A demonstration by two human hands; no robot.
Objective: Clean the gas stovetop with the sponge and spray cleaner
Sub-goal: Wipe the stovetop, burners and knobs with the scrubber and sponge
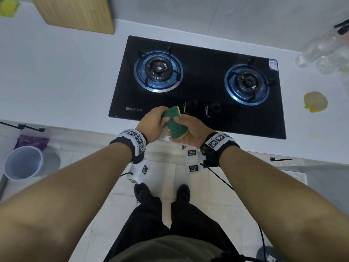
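Both hands, left (154, 122) and right (188, 129), hold the sponge (173, 122) | stove (200, 91) at 12 o'clock, dry-looking | wiping not begun, I think

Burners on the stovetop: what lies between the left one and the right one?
In the head view, only bare black glass of the stovetop lies between the left burner and right burner; both knobs sit nearer its front edge.
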